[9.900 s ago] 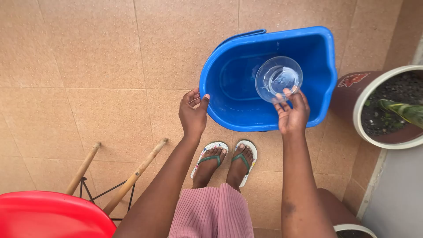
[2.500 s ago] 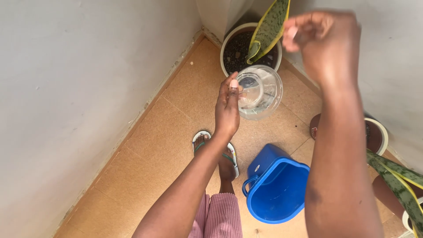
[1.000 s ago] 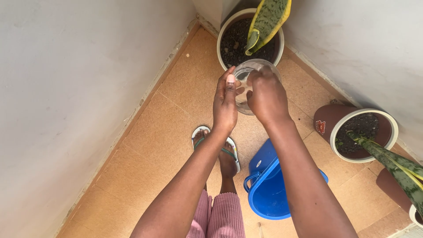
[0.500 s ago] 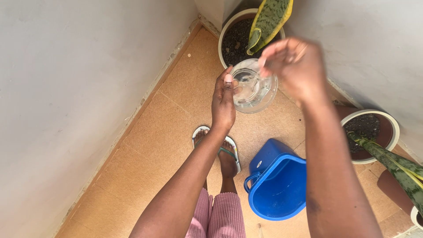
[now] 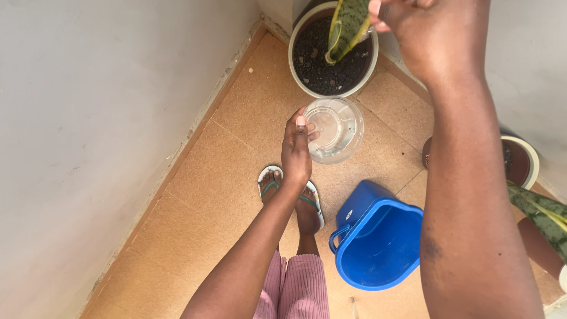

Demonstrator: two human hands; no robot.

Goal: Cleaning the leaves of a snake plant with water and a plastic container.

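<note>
Clear plastic bowl (image 5: 335,130) gripped at rim by left hand (image 5: 296,155), fingers closed on it, held above tiled floor (image 5: 230,177) near corner plant pot (image 5: 295,71). Right hand (image 5: 434,29) raised over pot beside striped leaf (image 5: 345,26), fingers loosely bunched; anything pinched cannot be told. Blue bucket (image 5: 378,245) set on floor below right forearm.

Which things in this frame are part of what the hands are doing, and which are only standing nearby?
In use:
- clear round plastic bowl, held at its rim by the left hand
- right hand, raised by the green leaf
- white-rimmed pot of dark soil in the corner

Standing by:
- blue plastic bucket
- brown pot at the right wall
</note>
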